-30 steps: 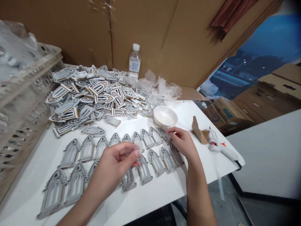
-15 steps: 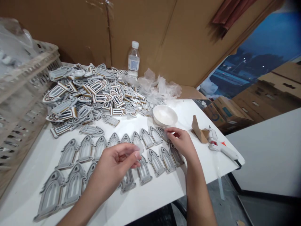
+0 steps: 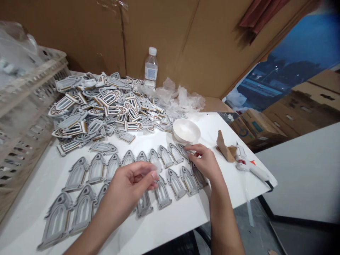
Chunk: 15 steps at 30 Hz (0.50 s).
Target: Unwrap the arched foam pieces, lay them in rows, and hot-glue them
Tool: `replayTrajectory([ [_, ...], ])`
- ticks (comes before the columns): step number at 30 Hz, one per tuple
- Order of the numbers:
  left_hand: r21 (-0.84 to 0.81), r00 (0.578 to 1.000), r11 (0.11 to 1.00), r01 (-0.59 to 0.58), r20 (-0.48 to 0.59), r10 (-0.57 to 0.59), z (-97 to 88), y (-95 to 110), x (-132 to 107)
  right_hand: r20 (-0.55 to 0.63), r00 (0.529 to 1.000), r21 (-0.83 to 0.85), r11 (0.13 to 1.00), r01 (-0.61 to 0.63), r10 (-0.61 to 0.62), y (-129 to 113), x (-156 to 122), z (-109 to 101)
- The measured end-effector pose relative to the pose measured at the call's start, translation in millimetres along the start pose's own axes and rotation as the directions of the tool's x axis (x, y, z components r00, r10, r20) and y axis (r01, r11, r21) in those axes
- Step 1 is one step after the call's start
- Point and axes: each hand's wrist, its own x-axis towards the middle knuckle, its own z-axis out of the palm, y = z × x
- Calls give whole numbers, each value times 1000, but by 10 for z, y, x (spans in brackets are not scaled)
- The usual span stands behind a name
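Observation:
My left hand (image 3: 136,180) is closed, with a small translucent piece (image 3: 158,166) pinched at its fingertips above the rows of arches. My right hand (image 3: 204,159) reaches to the right end of the back row. Its curled thumb and index finger are at a grey arched window frame (image 3: 183,150); whatever sits between those fingertips is too small to make out. Similar grey frames lie face down in two rows, among them one at front left (image 3: 57,221) and one under my hands (image 3: 162,193). My left hand and forearm hide part of the front row.
Behind the rows lies a heap of window frames (image 3: 106,102). A white bowl (image 3: 186,130), water bottle (image 3: 151,69) and crumpled plastic (image 3: 180,97) stand nearby. At right are torn cardboard (image 3: 225,147) and a glue gun (image 3: 248,163). A plastic crate (image 3: 26,106) borders the left.
My right hand has shifted slightly, its fingertips lower against the end frame of the back row. My left hand has stayed almost still with its translucent piece.

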Motion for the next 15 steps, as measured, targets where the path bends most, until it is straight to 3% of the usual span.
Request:
replayTrajectory([
  [15,-21,1000,1000,-7,-1,7,-1,-10,20,4,1000,-13,1000,-14,14,-13,-6,11],
])
